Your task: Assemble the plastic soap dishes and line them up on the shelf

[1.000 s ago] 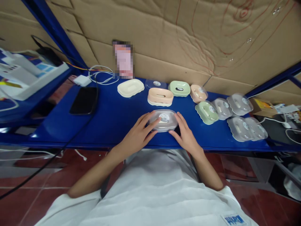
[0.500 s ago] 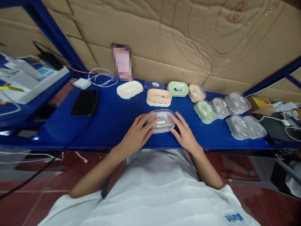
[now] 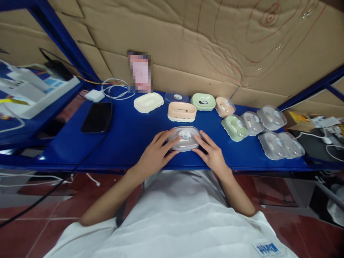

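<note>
A grey soap box (image 3: pixel 185 144) with a clear lid and a round white label sits at the front of the blue table, between my two hands. My left hand (image 3: pixel 159 147) grips its left end, with fingertips on top of the lid and the thumb at the near side. On the opposite end, my right hand (image 3: pixel 211 148) holds it the same way. Just beyond stands a peach soap box body (image 3: pixel 182 110) without a lid, on a white base. Behind that lies a loose clear lid (image 3: pixel 172 98) with a label.
A cream tray (image 3: pixel 148 103) and a green soap box (image 3: pixel 203 101) stand at the back. Lidded soap boxes in peach (image 3: pixel 224 106), green (image 3: pixel 234 128) and grey (image 3: pixel 271 117) fill the right side. A black phone (image 3: pixel 96 117) and a white cable (image 3: pixel 115 94) lie left.
The lid's label has shifted slightly toward me and now covers much of the slot beneath it. Both hands keep their hold, with small finger shifts.
</note>
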